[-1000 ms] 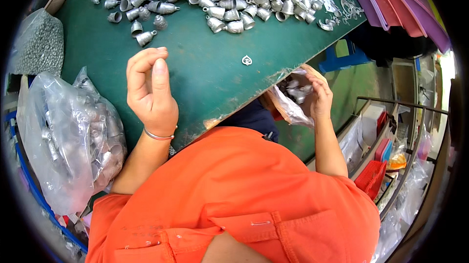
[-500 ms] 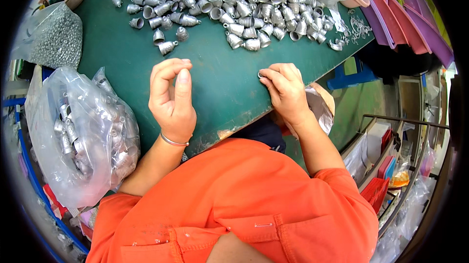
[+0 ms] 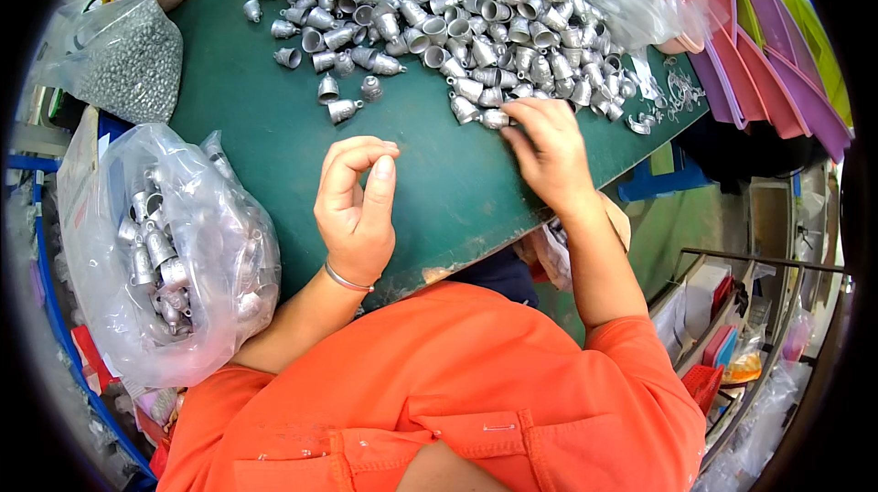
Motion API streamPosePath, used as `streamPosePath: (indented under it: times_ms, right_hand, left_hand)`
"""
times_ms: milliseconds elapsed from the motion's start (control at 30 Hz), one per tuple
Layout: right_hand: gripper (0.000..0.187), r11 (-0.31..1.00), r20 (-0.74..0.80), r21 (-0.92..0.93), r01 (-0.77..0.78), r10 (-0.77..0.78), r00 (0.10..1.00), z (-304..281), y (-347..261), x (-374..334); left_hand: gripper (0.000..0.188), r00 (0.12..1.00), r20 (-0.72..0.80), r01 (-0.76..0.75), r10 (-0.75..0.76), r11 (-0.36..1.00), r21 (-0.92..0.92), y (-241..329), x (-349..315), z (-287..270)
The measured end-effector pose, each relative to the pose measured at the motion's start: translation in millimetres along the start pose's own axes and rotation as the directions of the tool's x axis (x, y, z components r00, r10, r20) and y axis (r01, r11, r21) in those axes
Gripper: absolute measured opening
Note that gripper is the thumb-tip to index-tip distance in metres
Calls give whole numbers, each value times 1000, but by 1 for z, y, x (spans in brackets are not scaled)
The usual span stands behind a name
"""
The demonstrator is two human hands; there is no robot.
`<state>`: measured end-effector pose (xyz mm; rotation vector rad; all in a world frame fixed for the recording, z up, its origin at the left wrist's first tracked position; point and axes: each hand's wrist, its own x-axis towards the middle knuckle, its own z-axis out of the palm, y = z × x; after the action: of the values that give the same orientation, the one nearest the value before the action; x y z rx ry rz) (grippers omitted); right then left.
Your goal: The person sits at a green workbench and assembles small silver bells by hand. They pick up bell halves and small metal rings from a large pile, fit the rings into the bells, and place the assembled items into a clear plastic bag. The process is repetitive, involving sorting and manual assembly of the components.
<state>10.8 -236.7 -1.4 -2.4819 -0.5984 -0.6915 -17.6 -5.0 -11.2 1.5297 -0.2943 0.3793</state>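
My right hand [image 3: 553, 158] is at the near edge of a big pile of small silver metal bells [image 3: 439, 7]. Its thumb and bent forefinger close on the rim of one silver bell [image 3: 492, 118] lying on the green table. The fingers are slightly blurred and cover the bells behind them. To the left, my left hand [image 3: 355, 208] hovers over the table, a metal bangle on its wrist. Its fingers curl loosely with the thumb apart, and nothing shows between them. A few loose bells, one of them a lying bell [image 3: 345, 111], rest just beyond it.
Beside my left forearm stands an open clear plastic bag [image 3: 174, 254] of bells. Behind it is a bag of small silver pieces [image 3: 133, 58]. Small metal bits [image 3: 681, 90] lie at the table's right, near stacked coloured plastic trays [image 3: 768, 53]. The green table [image 3: 439, 208] ends in a worn edge.
My right hand has moved forward to the bells; earlier it pinched a small ring-like piece nearer me. My left hand keeps its loose curl. The whole view has shifted slightly.
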Motion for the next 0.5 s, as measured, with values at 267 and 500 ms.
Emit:
streamPosePath:
  times_ms: [267,500]
  right_hand:
    - [26,994,162,-65,-88,98,982,-1,-17,7]
    - [29,512,303,766,-389,246,921,2,-35,-1]
  left_hand:
    - [9,998,8,55,-54,997,-45,3,1,2]
    - [10,996,6,93,-93,993,-71,3,1,1]
